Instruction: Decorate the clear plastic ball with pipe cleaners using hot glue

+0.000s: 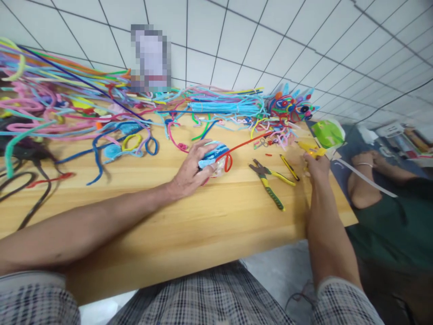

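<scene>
My left hand (191, 171) rests on the wooden table (203, 225), fingers closed over a light blue pipe-cleaner piece (212, 155) with a red pipe cleaner (243, 145) looping out of it. My right hand (314, 164) reaches to the table's right edge and grips a yellow tool that looks like a glue gun (311, 149); the view there is blurred. Green-and-yellow pliers (269, 183) lie on the table between my two hands.
Heaps of coloured pipe cleaners (67, 104) cover the back and left of the table. A bundle of light blue ones (223, 107) and a colourful craft figure (291, 106) sit at the back right. Another person's arm (365, 176) is at the right, beyond the edge.
</scene>
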Motion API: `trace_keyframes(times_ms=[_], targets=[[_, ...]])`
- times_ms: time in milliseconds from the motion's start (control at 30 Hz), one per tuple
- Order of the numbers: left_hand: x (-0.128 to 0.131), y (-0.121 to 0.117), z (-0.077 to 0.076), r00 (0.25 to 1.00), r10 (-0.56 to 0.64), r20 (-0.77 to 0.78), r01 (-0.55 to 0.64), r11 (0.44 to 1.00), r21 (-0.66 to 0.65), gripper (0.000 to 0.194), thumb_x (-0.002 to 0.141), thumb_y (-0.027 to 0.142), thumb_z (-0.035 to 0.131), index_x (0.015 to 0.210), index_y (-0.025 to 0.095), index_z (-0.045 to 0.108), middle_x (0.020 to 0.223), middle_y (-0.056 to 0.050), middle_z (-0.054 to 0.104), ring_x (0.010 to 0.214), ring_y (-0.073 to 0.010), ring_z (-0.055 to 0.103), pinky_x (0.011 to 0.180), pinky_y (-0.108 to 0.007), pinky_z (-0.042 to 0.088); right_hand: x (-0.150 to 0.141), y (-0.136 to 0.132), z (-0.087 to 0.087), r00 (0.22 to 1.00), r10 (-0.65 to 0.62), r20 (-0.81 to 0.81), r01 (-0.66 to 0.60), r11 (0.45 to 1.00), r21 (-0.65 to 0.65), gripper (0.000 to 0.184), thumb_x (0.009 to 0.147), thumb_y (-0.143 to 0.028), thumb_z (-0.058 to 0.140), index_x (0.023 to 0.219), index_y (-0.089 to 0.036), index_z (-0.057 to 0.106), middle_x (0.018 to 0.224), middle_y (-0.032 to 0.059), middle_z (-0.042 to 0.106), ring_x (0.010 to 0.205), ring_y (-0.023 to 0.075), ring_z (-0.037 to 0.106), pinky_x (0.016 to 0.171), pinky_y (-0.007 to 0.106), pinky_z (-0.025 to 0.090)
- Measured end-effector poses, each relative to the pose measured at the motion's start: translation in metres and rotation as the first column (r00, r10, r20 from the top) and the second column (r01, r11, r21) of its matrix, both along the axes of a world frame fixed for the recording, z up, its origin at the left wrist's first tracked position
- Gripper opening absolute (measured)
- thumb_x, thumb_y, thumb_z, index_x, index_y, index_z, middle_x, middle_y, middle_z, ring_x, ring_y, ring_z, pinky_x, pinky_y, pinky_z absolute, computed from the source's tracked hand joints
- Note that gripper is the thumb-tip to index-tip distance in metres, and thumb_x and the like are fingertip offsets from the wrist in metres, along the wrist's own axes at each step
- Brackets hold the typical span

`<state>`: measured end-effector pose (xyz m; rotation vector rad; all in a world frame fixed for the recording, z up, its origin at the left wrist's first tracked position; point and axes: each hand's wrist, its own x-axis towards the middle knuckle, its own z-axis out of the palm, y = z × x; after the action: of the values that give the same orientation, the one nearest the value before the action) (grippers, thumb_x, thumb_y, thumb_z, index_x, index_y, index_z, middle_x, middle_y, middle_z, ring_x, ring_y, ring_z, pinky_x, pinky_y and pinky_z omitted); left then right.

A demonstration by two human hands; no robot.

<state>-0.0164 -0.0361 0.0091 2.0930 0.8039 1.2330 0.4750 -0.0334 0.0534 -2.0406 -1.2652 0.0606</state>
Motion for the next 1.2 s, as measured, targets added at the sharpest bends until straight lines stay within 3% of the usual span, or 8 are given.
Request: trace_keyframes(times_ms=[167, 300, 367, 467, 567, 633, 900, 1200], targets=[[0.002, 0.006, -0.007, 0.997, 0.025, 0.079, -0.025, 1.000, 0.000, 0.052, 0.113, 0.052, 0.055, 0.156, 0.025, 0.056, 0.158, -0.015, 0.062, 0.155, -0.0324, 0.054, 0.131, -0.059, 0.045, -0.063, -0.019, 0.030, 0.969, 0.149, -0.198, -0.126, 0.984, 0.125, 0.012, 0.089, -0.037, 0.070, 0.089, -0.026, 0.065, 0.093, 0.0116, 0.079, 0.064, 0.0193, 0.073, 0.058, 0.033, 0.051], [0.002, 0.007, -0.006, 0.994, 0.044, 0.103, -0.038, 0.997, -0.061, 0.049, 0.113, 0.054, 0.053, 0.153, 0.026, 0.058, 0.156, -0.014, 0.064, 0.153, -0.0318, 0.056, 0.130, -0.057, 0.046, -0.140, -0.052, 0.049, 0.811, 0.538, -0.230, -0.494, 0.840, 0.224, 0.020, 0.093, -0.042, 0.076, 0.087, -0.023, 0.074, 0.109, 0.0136, 0.084, 0.077, 0.0238, 0.078, 0.069, 0.037, 0.059], [0.002, 0.008, -0.005, 0.992, 0.046, 0.118, -0.036, 0.996, -0.080, 0.048, 0.112, 0.054, 0.053, 0.152, 0.027, 0.059, 0.154, -0.013, 0.065, 0.151, -0.0318, 0.057, 0.130, -0.057, 0.047, -0.170, -0.064, 0.052, 0.768, 0.612, -0.189, -0.587, 0.790, 0.174, 0.021, 0.095, -0.044, 0.077, 0.090, -0.024, 0.076, 0.104, 0.0093, 0.084, 0.086, 0.0257, 0.078, 0.073, 0.038, 0.061], [0.003, 0.008, -0.006, 0.989, 0.060, 0.136, -0.049, 0.995, -0.088, 0.049, 0.113, 0.054, 0.054, 0.153, 0.027, 0.058, 0.155, -0.013, 0.064, 0.151, -0.0316, 0.058, 0.131, -0.058, 0.047, -0.196, -0.069, 0.050, 0.703, 0.708, -0.060, -0.705, 0.706, 0.071, 0.018, 0.098, -0.044, 0.076, 0.098, -0.025, 0.076, 0.096, 0.0034, 0.080, 0.083, 0.0232, 0.073, 0.075, 0.037, 0.059], [0.003, 0.007, -0.009, 0.985, 0.073, 0.158, -0.063, 0.996, -0.070, 0.048, 0.113, 0.054, 0.054, 0.154, 0.028, 0.057, 0.156, -0.014, 0.062, 0.152, -0.0306, 0.057, 0.131, -0.057, 0.047, -0.205, -0.067, 0.049, 0.619, 0.785, 0.028, -0.785, 0.620, -0.011, 0.014, 0.103, -0.041, 0.071, 0.105, -0.027, 0.074, 0.091, 0.0006, 0.077, 0.077, 0.0203, 0.069, 0.074, 0.035, 0.057], [0.004, 0.006, -0.010, 0.986, 0.064, 0.153, -0.058, 0.997, -0.043, 0.048, 0.114, 0.053, 0.054, 0.155, 0.029, 0.056, 0.157, -0.013, 0.062, 0.153, -0.0305, 0.056, 0.131, -0.057, 0.047, -0.207, -0.066, 0.049, 0.595, 0.802, 0.054, -0.803, 0.596, -0.011, 0.012, 0.105, -0.038, 0.068, 0.108, -0.027, 0.073, 0.092, 0.0006, 0.077, 0.077, 0.0199, 0.069, 0.073, 0.034, 0.057], [0.001, 0.002, -0.004, 0.996, 0.048, 0.072, -0.048, 0.999, 0.001, 0.049, 0.114, 0.047, 0.052, 0.160, 0.028, 0.052, 0.160, -0.013, 0.059, 0.158, -0.0312, 0.051, 0.133, -0.058, 0.043, -0.213, -0.071, 0.048, 0.549, 0.819, 0.165, -0.830, 0.558, -0.005, 0.021, 0.104, -0.031, 0.068, 0.126, -0.031, 0.071, 0.110, 0.0049, 0.083, 0.091, 0.0257, 0.080, 0.077, 0.038, 0.063], [0.001, 0.002, -0.004, 0.998, 0.038, 0.053, -0.039, 0.999, 0.016, 0.050, 0.114, 0.049, 0.053, 0.160, 0.031, 0.050, 0.161, -0.012, 0.059, 0.157, -0.0315, 0.051, 0.132, -0.060, 0.043, -0.218, -0.071, 0.045, 0.525, 0.819, 0.231, -0.839, 0.543, -0.017, 0.017, 0.107, -0.033, 0.066, 0.123, -0.030, 0.068, 0.108, 0.0055, 0.082, 0.094, 0.0256, 0.080, 0.080, 0.039, 0.064]])
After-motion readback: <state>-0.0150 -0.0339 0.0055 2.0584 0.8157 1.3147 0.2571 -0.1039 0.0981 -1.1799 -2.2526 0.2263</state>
